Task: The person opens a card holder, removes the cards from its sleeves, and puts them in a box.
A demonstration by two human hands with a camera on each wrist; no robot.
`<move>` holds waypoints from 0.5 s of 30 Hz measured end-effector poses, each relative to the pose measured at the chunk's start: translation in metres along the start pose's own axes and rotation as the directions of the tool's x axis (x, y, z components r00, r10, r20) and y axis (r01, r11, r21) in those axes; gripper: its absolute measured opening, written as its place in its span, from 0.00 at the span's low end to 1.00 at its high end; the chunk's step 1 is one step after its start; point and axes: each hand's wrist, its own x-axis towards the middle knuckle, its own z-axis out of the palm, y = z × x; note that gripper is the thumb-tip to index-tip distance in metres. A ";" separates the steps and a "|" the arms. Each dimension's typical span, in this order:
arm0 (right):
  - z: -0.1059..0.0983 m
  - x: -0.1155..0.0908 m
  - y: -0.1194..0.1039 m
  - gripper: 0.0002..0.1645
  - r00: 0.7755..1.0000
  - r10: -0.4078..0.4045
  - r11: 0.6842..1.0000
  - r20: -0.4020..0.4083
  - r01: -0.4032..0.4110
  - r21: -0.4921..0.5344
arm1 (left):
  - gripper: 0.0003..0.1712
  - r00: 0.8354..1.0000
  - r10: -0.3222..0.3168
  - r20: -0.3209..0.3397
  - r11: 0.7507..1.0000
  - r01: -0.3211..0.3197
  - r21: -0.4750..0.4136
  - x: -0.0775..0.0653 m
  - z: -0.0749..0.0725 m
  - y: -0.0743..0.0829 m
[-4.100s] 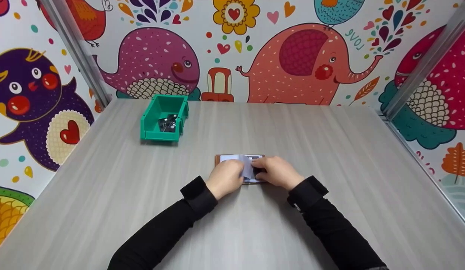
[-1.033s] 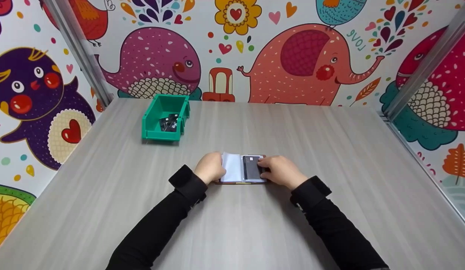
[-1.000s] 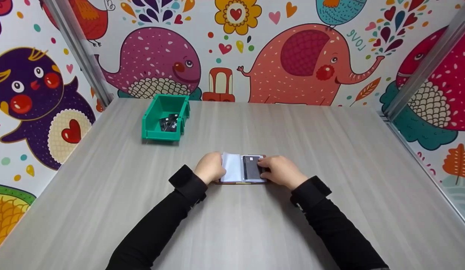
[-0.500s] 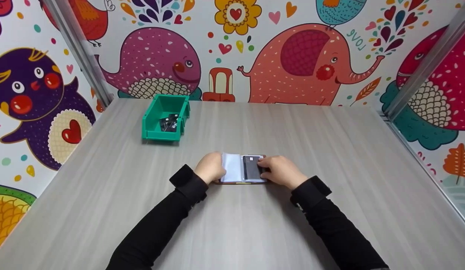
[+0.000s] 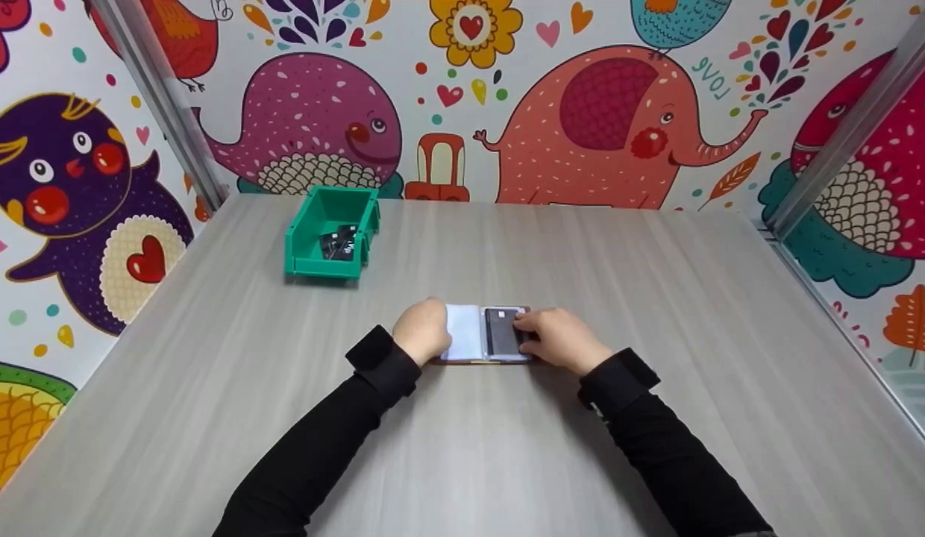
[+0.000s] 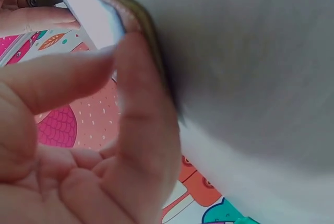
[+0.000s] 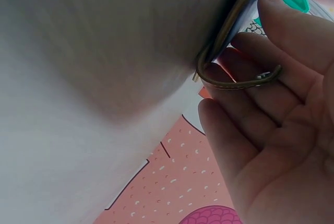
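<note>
A small brown card holder (image 5: 466, 362) lies spread on the table, its clear sleeves turned up. In the right-hand sleeve shows a black card (image 5: 501, 334) with a small chip; the left-hand sleeve page (image 5: 464, 333) is pale, without a visible card. My left hand (image 5: 423, 330) pinches the holder's left edge between thumb and finger. At the right edge my right hand (image 5: 563, 341) holds the holder, thumb on top and fingers beside and under it. A brown strap (image 7: 237, 85) with a snap curves out over these fingers in the right wrist view.
At the back left of the grey table (image 5: 619, 261) stands a green bin (image 5: 322, 269) with several black cards (image 5: 339, 243) inside. Walls with cartoon animals (image 5: 589, 134) rise behind and on both sides, with metal posts at the corners.
Since the oldest frame, my left hand has moved left from the middle, turning a sleeve page over and uncovering the black card. Over the last second the left page has flattened; my right hand stays.
</note>
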 end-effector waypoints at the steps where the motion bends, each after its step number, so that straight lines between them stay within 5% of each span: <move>1: 0.000 0.000 0.000 0.20 1.000 0.002 1.000 0.002 -0.002 0.002 | 0.08 1.000 -0.001 0.001 1.000 0.001 0.004 0.000 0.000 0.000; 10: 0.000 0.000 0.000 0.20 1.000 0.001 1.000 -0.001 -0.001 0.002 | 0.12 0.999 -0.021 -0.044 0.999 0.020 -0.030 0.001 -0.007 0.008; 15: -0.001 0.000 0.000 0.20 1.000 -0.001 1.000 -0.001 0.001 0.004 | 0.12 1.000 -0.016 -0.012 0.991 0.015 -0.132 0.003 -0.009 0.017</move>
